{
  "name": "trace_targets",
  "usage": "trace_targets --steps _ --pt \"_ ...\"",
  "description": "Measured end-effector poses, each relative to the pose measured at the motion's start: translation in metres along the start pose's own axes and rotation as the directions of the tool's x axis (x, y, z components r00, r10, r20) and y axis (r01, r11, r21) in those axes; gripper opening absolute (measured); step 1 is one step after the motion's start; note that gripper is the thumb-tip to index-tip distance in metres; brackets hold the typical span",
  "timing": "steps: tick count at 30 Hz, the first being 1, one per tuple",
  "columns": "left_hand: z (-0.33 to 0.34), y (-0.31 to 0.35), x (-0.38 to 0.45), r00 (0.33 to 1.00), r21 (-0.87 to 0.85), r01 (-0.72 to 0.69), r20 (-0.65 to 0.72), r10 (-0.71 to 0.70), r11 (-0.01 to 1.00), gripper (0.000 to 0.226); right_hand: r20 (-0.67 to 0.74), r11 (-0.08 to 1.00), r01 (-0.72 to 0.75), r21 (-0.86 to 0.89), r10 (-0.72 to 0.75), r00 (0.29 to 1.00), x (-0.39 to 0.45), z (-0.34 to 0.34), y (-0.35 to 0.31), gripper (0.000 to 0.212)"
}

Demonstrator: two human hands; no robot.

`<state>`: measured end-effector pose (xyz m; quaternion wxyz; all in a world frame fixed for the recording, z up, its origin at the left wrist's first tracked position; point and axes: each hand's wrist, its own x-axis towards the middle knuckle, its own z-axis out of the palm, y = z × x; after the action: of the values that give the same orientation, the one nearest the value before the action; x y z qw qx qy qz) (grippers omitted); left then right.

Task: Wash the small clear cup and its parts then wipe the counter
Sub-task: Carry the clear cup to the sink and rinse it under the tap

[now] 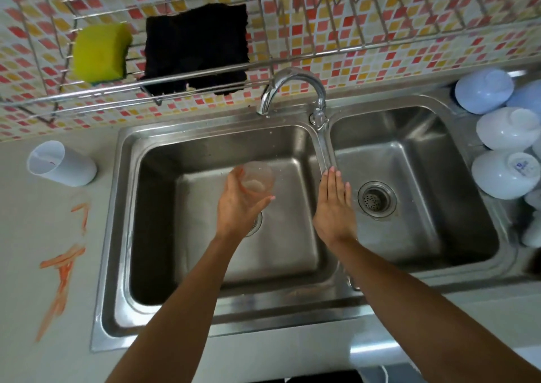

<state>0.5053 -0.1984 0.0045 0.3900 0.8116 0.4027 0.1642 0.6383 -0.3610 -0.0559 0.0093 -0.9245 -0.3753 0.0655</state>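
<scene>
Head view: clear cup (258, 177) mouth-up, upright.

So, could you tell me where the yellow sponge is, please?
The yellow sponge sits upper left on the wire wall rack, beside the black cloth.

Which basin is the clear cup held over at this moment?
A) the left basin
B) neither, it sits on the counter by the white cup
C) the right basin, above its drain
A: the left hand grips the clear cup over the left basin, while the right hand is flat beside the divider.
</scene>
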Motion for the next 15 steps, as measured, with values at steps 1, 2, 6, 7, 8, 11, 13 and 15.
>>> trace_targets --steps 1,2,6,7,8,11,13,15 --pt "0.001 -0.004 -0.002 1.0 0.027 0.005 -0.011 -0.005 1.0 0.087 0.009 1.0 0.008 -0.004 -0.008 1.0 0.0 -0.001 0.0 0.071" --pt "0.003 -0.008 -0.004 1.0 0.074 0.018 -0.013 -0.017 0.997 0.086 0.02 1.0 0.02 -0.01 -0.019 1.0 0.0 -0.001 0.0 0.073" --pt "0.004 -0.035 -0.011 0.996 0.316 0.083 -0.014 -0.083 0.945 0.073 0.037 0.991 0.131 -0.005 -0.13 0.991 -0.001 -0.002 0.001 0.078" --pt "0.002 -0.041 -0.015 0.997 0.376 0.077 -0.007 -0.081 0.923 0.069 0.032 0.99 0.143 0.012 -0.143 0.989 -0.001 -0.002 0.002 0.077" --pt "-0.001 -0.048 -0.019 0.997 0.426 0.07 -0.001 -0.077 0.902 0.066 0.025 0.989 0.146 0.03 -0.147 0.989 -0.002 -0.003 0.002 0.076" --pt "-0.008 -0.061 -0.028 0.996 0.582 0.027 0.049 -0.068 0.813 0.066 0.01 0.988 0.138 0.062 -0.139 0.99 -0.002 -0.004 0.002 0.076" --pt "-0.012 -0.067 -0.032 0.993 0.678 -0.005 0.093 -0.079 0.735 0.071 0.016 0.989 0.132 0.067 -0.133 0.991 -0.001 -0.003 0.002 0.077" --pt "-0.017 -0.072 -0.034 0.989 0.755 -0.032 0.118 -0.087 0.655 0.075 0.005 0.989 0.131 0.07 -0.131 0.991 0.0 -0.002 0.002 0.077"
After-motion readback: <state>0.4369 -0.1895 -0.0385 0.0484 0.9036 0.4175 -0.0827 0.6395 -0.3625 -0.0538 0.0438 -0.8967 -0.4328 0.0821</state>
